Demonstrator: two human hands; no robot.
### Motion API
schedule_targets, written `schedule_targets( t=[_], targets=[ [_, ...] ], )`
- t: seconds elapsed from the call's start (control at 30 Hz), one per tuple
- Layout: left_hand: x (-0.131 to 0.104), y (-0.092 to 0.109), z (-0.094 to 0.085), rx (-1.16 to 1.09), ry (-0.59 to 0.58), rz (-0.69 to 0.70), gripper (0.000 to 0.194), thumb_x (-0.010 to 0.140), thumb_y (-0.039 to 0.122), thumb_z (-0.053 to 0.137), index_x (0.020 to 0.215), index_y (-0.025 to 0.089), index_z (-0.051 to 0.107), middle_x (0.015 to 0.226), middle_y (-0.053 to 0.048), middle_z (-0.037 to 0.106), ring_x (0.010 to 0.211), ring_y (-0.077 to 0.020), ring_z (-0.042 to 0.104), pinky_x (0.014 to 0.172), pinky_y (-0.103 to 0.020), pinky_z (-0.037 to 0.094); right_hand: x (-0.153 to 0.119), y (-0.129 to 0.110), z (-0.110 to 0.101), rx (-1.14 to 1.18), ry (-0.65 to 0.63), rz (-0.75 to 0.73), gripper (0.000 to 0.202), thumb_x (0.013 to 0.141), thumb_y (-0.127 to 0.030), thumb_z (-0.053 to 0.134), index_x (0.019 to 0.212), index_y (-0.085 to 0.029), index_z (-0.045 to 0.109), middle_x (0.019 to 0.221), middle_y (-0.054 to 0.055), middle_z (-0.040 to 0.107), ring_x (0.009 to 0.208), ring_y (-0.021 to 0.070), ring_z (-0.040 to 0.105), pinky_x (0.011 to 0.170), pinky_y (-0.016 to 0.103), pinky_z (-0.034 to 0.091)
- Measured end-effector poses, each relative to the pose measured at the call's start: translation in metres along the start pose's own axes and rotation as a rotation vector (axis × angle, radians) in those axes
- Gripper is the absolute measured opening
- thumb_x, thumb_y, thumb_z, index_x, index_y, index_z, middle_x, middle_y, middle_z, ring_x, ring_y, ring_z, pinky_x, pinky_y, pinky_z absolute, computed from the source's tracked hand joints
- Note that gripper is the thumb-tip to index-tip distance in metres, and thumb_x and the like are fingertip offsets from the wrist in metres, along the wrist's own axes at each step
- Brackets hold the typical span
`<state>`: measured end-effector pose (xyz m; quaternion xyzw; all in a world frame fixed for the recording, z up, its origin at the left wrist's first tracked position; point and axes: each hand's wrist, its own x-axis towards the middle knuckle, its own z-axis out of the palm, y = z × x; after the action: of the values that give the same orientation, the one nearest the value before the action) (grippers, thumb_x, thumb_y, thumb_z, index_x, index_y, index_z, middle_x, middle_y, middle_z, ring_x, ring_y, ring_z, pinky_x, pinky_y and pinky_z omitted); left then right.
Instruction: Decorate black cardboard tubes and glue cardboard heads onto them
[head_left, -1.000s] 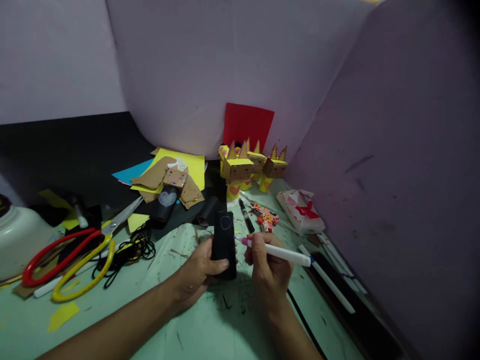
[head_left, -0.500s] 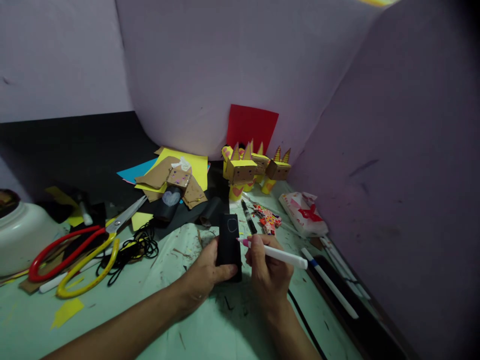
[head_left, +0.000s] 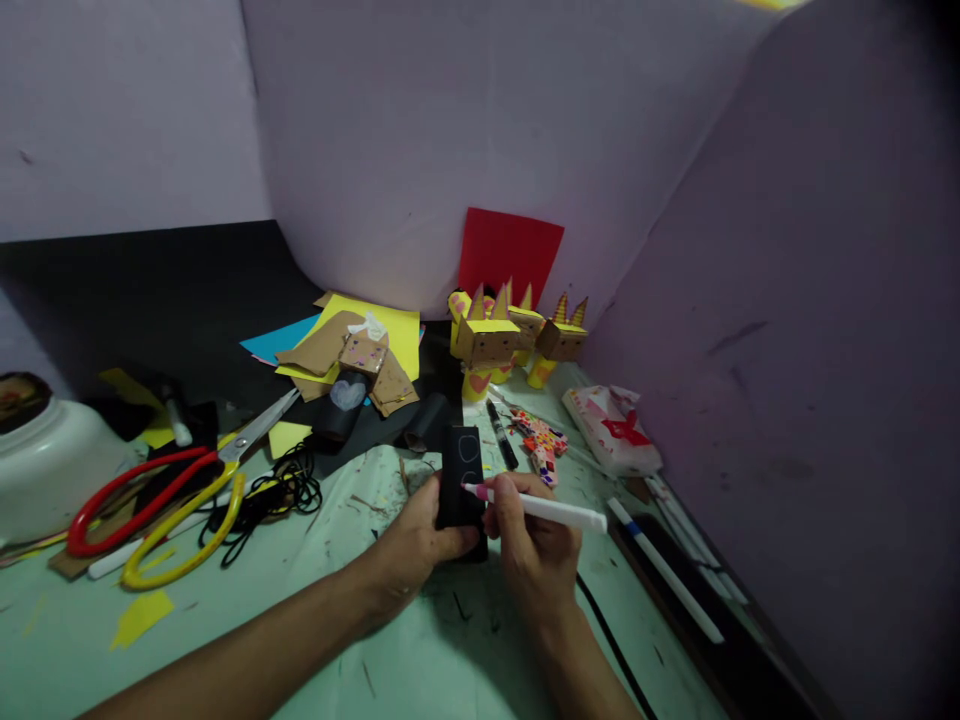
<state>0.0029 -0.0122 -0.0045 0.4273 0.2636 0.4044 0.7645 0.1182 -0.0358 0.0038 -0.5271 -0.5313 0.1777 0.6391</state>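
Held upright in my left hand [head_left: 420, 545] is a flat black rectangular piece [head_left: 455, 505], perhaps card, with the thumb across its lower part. A round outline is drawn near its top, and a second curved line shows below that. My right hand [head_left: 536, 540] pinches a white marker pen [head_left: 564, 512] with a pink collar. The pen's tip rests against the black piece, just under the second line. Behind my hands lie a black pen [head_left: 502, 436] and a patterned colourful scrap [head_left: 541, 440].
Scissors [head_left: 236, 450] with red and yellow handles lie at left by tangled black cord [head_left: 289, 490] and a white jar [head_left: 52, 460]. Cardboard figures with horns [head_left: 491, 345] stand at the back. On the right are a tissue pack [head_left: 611, 430] and another white marker [head_left: 667, 570].
The marker tip has moved from the black piece's right edge to its middle, and a second curved line now shows below the first outline. The whole view has shifted slightly.
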Motion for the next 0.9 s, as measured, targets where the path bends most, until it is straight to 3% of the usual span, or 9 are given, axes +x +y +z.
schedule_targets(
  t=[0.17,0.43,0.67,0.8,0.9],
  targets=[
    [0.0,0.0,0.0,-0.05,0.004,-0.013,0.06,0.06,0.021,0.076,0.115,0.016,0.053,0.107,-0.009,0.064,0.102,-0.0254,0.056,0.087,-0.035,0.04,0.004,0.003,-0.006,-0.011,-0.032,0.041,0.032,0.083,-0.039,0.055,0.061,-0.016,0.061,0.041,-0.004,0.05,0.033,0.0092,0.046,0.033,0.019,0.034],
    [0.002,-0.006,-0.004,-0.061,-0.009,-0.019,0.068,0.056,0.022,0.078,0.118,0.016,0.05,0.116,-0.011,0.061,0.11,-0.0273,0.053,0.087,-0.034,0.04,0.01,0.003,-0.01,-0.09,0.078,0.022,0.032,0.084,-0.04,0.054,0.065,-0.015,0.063,0.042,-0.003,0.052,0.035,0.01,0.048,0.035,0.02,0.037],
    [0.001,-0.002,-0.003,-0.06,-0.033,-0.02,0.058,0.059,0.019,0.077,0.112,0.015,0.054,0.105,-0.009,0.064,0.097,-0.0225,0.057,0.083,-0.032,0.041,0.007,-0.001,-0.006,0.0,0.062,0.039,0.031,0.084,-0.041,0.054,0.069,-0.015,0.063,0.048,-0.003,0.055,0.039,0.01,0.051,0.038,0.021,0.038],
    [0.001,0.003,-0.001,-0.104,0.006,-0.066,0.056,0.058,0.022,0.079,0.109,0.014,0.056,0.093,-0.006,0.064,0.088,-0.0192,0.059,0.076,-0.028,0.045,0.011,0.0,-0.01,0.051,0.157,0.047,0.032,0.085,-0.042,0.054,0.072,-0.015,0.062,0.045,-0.004,0.052,0.04,0.0103,0.05,0.042,0.023,0.041],
    [0.0,0.008,0.0,-0.114,0.073,-0.129,0.048,0.067,0.029,0.074,0.109,0.015,0.055,0.085,-0.004,0.062,0.077,-0.017,0.058,0.063,-0.029,0.05,0.016,0.001,-0.013,0.107,0.207,0.109,0.031,0.085,-0.044,0.054,0.076,-0.016,0.062,0.047,-0.005,0.053,0.045,0.0107,0.052,0.049,0.024,0.045]
  ],
)
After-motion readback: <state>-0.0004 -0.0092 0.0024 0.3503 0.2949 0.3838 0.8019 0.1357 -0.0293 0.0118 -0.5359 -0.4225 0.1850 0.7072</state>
